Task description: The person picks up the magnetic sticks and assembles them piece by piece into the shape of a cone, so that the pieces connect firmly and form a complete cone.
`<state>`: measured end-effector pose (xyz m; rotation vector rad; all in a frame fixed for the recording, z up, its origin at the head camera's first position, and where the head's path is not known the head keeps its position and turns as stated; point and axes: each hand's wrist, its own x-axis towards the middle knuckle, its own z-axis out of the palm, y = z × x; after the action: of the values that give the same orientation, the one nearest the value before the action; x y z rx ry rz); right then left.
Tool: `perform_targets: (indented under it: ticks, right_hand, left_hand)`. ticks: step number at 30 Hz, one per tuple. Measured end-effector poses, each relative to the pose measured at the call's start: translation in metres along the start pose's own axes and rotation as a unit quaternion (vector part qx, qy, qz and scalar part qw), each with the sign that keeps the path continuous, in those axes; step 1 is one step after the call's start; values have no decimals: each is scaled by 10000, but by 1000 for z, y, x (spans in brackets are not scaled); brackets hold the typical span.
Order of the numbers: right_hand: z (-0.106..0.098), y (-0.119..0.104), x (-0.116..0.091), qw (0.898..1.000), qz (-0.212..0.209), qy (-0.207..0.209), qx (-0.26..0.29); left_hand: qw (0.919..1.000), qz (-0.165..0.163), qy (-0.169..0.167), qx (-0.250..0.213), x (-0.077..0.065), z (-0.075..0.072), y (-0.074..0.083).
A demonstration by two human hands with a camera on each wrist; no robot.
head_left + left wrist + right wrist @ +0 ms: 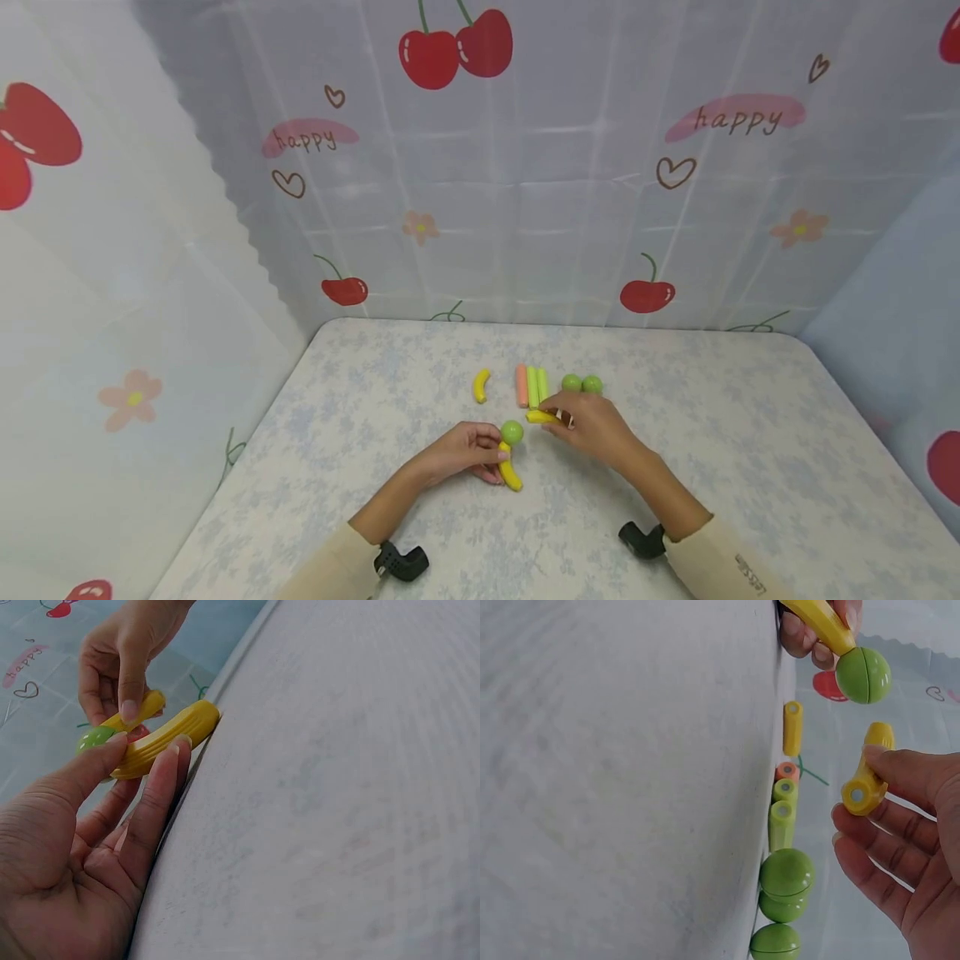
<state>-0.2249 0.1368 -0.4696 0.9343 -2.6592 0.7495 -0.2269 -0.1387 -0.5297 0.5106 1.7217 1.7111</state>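
My left hand (467,452) pinches a yellow curved rod (511,477) between thumb and fingers, low over the table. A green ball (512,432) sits on the far end of that rod, touching it. My right hand (596,427) holds a second yellow curved rod (869,769) between thumb and fingertips. A round grey disc shows in this rod's end in the right wrist view. Its other end points toward the green ball, and the two are apart there. In the left wrist view, the first rod (169,742) partly hides the right hand's rod.
Farther back on the table (360,400) lie another yellow curved rod (481,386), a straight orange rod (522,385) and two light green rods (537,385) side by side. Green balls (592,384) stand right of them, partly behind the right hand. A printed curtain (525,183) hangs behind.
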Motion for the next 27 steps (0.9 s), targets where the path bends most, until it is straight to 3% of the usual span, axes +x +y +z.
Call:
perform_targets:
  ticks: [19,27]
  right_hand:
    - [3,-7,3,9992,-202,-283,191]
    - [3,-9,3,9961,-212,-543,665]
  left_hand:
    - [10000,18,-31,72,0,-2,-2]
    - [9996,85,-206,177,-1,-2,-1]
